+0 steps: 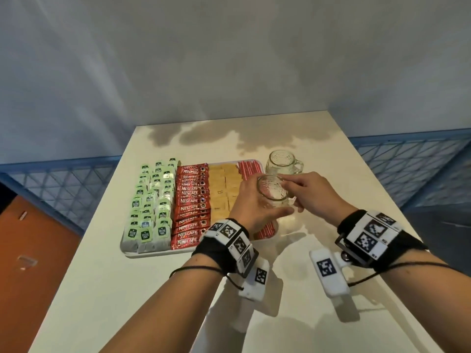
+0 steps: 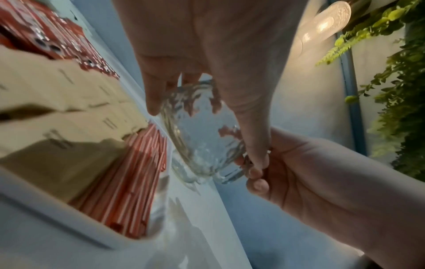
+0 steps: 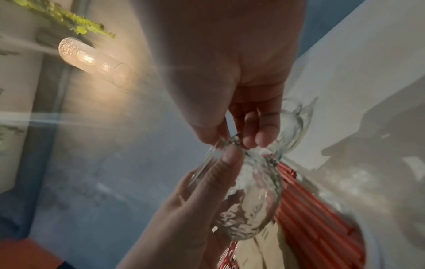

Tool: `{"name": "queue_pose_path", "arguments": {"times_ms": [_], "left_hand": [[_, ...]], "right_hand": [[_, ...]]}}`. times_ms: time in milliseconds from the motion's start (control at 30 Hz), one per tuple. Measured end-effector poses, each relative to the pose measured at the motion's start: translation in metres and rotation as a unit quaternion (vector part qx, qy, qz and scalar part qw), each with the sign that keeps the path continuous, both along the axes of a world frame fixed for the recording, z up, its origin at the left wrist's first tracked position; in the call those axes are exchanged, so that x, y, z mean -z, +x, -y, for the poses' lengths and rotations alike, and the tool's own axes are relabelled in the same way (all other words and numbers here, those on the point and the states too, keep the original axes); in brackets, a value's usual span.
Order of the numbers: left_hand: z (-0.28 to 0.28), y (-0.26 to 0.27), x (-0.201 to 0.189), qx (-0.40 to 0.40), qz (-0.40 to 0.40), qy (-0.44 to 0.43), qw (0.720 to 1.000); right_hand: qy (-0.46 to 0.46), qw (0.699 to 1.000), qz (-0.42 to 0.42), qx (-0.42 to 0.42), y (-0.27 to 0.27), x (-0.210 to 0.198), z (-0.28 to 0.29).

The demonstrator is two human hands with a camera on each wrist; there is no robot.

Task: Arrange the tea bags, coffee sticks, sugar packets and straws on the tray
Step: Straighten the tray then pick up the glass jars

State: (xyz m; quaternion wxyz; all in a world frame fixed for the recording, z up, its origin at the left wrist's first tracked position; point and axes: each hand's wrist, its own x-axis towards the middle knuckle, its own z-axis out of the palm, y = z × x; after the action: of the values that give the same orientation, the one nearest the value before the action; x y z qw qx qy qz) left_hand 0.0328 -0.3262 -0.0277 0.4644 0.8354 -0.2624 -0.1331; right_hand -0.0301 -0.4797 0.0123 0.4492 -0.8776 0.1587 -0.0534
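- I see both hands on one glass mug (image 1: 272,191), lifted above the tray's right edge; the left hand (image 1: 251,202) wraps its body, fingers curled round the far side and thumb across the near side; the right hand (image 1: 312,193) pinches the handle side, thumb and fingers narrow on the glass.
- From the left wrist I see the left fingers (image 2: 152,94) spread round the mug's wall, and the right hand's thumb at its base; from the right wrist the right fingers (image 3: 260,131) curl tight at the handle.
- A second mug (image 1: 281,161) stands upright on the table (image 1: 331,154), just beside the tray's far right corner, handle to the right.
- The tray (image 1: 147,254) sits on the table's left half, its long edges running away from me; it is filled in four bands.
- Tea bags (image 1: 153,200) with green tags fill the left edge, in three rows.
- Coffee sticks (image 1: 191,205), red, lie overlapped in the next band.
- Sugar packets (image 1: 221,189), tan, lie right of them; the near ones are hidden behind my left hand.
- Straws (image 1: 251,165), red and white, run along the right edge; I see their far ends and a bit at the near right corner.
- Both wrists carry black straps with marker tags.
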Motion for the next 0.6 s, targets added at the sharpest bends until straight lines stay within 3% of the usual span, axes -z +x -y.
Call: {"name": "queue_pose_path", "arguments": {"times_ms": [100, 300, 600], "left_hand": [[0.019, 0.001, 0.000, 0.064, 0.011, 0.045, 0.997], [0.044, 0.006, 0.002, 0.096, 0.073, 0.213, 0.970], [0.051, 0.009, 0.011, 0.075, 0.075, 0.255, 0.961]], "right_hand": [[-0.023, 0.999, -0.017, 0.029, -0.005, 0.007, 0.025], [-0.059, 0.996, -0.047, 0.035, -0.010, 0.029, 0.048], [-0.092, 0.993, -0.067, 0.016, -0.003, 0.040, 0.054]]}}
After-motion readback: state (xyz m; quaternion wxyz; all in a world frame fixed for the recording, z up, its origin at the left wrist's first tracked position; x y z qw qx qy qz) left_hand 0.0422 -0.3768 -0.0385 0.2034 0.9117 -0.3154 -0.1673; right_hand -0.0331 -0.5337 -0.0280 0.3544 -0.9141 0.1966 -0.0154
